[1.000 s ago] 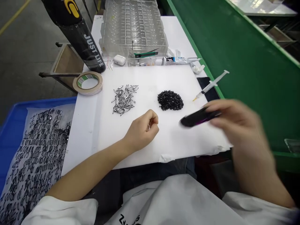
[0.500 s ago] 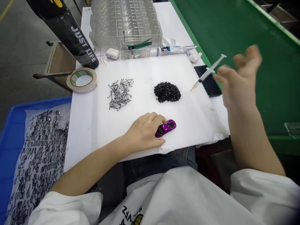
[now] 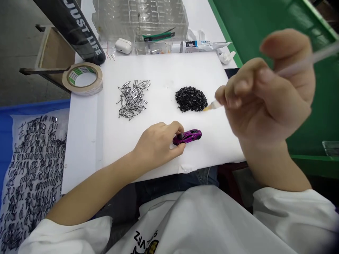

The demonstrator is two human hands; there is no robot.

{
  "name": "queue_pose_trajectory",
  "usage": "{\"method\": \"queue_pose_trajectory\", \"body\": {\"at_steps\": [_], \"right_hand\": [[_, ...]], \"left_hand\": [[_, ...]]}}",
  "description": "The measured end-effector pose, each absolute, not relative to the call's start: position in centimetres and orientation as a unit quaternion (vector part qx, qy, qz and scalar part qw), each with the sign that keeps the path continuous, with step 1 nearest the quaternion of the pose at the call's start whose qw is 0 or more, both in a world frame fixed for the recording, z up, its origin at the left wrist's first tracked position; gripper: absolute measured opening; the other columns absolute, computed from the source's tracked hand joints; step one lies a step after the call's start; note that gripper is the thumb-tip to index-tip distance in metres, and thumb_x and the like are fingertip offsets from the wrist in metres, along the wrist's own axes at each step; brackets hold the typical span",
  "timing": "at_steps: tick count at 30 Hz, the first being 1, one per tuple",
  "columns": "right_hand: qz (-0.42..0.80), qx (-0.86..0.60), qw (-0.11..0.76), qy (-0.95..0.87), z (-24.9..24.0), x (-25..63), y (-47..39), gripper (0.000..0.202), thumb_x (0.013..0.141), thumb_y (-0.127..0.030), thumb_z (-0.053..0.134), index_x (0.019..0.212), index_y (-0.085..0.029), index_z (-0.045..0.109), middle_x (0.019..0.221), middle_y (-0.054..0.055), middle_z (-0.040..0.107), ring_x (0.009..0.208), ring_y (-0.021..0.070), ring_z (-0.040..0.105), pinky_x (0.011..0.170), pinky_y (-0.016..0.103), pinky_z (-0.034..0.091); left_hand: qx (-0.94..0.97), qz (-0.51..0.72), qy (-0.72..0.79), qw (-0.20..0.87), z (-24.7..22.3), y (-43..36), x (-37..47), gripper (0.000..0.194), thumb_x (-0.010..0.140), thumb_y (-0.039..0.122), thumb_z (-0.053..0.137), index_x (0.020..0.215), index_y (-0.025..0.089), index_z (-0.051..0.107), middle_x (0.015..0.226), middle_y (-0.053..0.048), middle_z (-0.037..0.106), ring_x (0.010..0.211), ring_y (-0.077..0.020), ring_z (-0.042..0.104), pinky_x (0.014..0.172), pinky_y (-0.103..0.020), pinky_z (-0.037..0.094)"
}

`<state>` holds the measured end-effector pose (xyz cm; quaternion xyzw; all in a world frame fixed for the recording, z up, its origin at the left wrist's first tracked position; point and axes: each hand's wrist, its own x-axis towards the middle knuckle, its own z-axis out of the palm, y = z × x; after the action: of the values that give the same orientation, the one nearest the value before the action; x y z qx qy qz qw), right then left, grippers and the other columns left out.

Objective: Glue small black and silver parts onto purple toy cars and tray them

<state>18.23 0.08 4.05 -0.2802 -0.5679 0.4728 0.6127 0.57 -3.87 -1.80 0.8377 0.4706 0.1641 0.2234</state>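
My left hand [image 3: 159,144] pinches a small purple toy car [image 3: 188,136] by one end, between thumb and fingers, low over the white board [image 3: 156,70]. Raised at the right, my right hand [image 3: 270,95] grips a syringe [image 3: 299,66], partly hidden by the fingers. The syringe's yellowish tip [image 3: 209,107] points left and appears beside the heap of tiny black parts [image 3: 191,99]. A scattered pile of thin, clear, black-edged pieces [image 3: 133,98] lies on the left half of the board.
At the back are a clear plastic tray [image 3: 143,17], a green utility knife [image 3: 159,36], a white earbud case [image 3: 123,46] and a tube [image 3: 201,46]. Tape [image 3: 82,79] and a black bottle [image 3: 76,28] stand left. A blue bin [image 3: 7,137] holds a sheet of black-marked pieces.
My right hand has taken hold of the syringe and lifted it off the right side. My left hand has tilted the toy car, so its side shows now.
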Motion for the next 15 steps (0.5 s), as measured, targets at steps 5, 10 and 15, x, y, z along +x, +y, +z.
{"method": "queue_pose_trajectory", "body": {"at_steps": [5,10,15], "right_hand": [[0.603,-0.157,0.457,-0.634,2.8,17.5,-0.5,0.042,0.08,-0.061,0.045,0.063,-0.023,0.046,0.044,-0.006,0.037,0.035,0.0075,0.032,0.041,0.027,0.028],[0.634,-0.134,0.446,-0.617,1.0,18.4,-0.2,0.05,0.084,-0.063,0.028,0.06,-0.021,0.036,0.044,-0.005,0.029,0.036,0.0082,0.027,0.042,0.028,0.025],[0.636,-0.148,0.421,-0.63,0.1,19.9,-0.3,0.046,0.087,-0.054,0.03,0.057,-0.02,0.037,0.046,-0.004,0.031,0.039,0.0072,0.03,0.047,0.028,0.034]], "left_hand": [[0.841,0.172,0.477,0.189,-1.8,-3.8,0.5,0.016,0.078,0.027,0.053,0.089,0.018,0.059,0.073,0.001,0.064,0.069,-0.0163,0.059,0.061,-0.028,0.04],[0.837,0.188,0.477,0.19,-2.0,-3.7,0.6,0.015,0.078,0.027,0.053,0.087,0.018,0.061,0.072,0.002,0.065,0.068,-0.0155,0.058,0.061,-0.028,0.04],[0.833,0.176,0.488,0.193,-2.0,-3.6,0.7,0.017,0.079,0.028,0.052,0.089,0.019,0.062,0.073,0.001,0.066,0.07,-0.016,0.059,0.062,-0.028,0.041]]}}
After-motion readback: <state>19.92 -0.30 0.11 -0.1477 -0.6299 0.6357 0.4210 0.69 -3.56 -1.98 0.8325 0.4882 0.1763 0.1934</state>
